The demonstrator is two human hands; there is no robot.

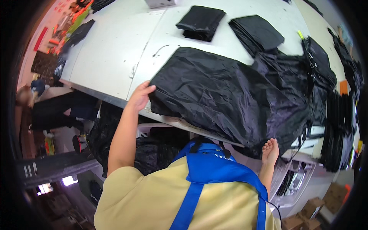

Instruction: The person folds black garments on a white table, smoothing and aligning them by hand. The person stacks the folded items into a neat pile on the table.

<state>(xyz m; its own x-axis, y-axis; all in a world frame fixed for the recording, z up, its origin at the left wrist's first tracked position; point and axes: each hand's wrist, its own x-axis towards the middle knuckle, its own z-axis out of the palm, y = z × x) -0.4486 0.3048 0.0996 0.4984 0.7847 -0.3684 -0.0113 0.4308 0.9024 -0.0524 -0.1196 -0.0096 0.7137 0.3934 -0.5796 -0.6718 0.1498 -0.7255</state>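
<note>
A large piece of thin, shiny black fabric (214,92) lies wrinkled across the white table, its near edge hanging over the front. My left hand (141,96) pinches its left corner between thumb and fingers. Near the front edge on the right, my right hand (270,151) is closed, fingers curled up against the fabric's lower border; whether it grips the cloth is hidden. The fabric's right end is bunched and runs up against more black material. Beyond it are a folded black bundle (201,22) and a flatter folded black piece (257,33).
The white table (111,50) extends far and left. Stacked black fabric (332,134) hangs at the right. Under the table stand a white basket (297,184) and black plastic (153,153). Cardboard boxes (312,207) sit at the lower right. Another person (61,109) is at the far left.
</note>
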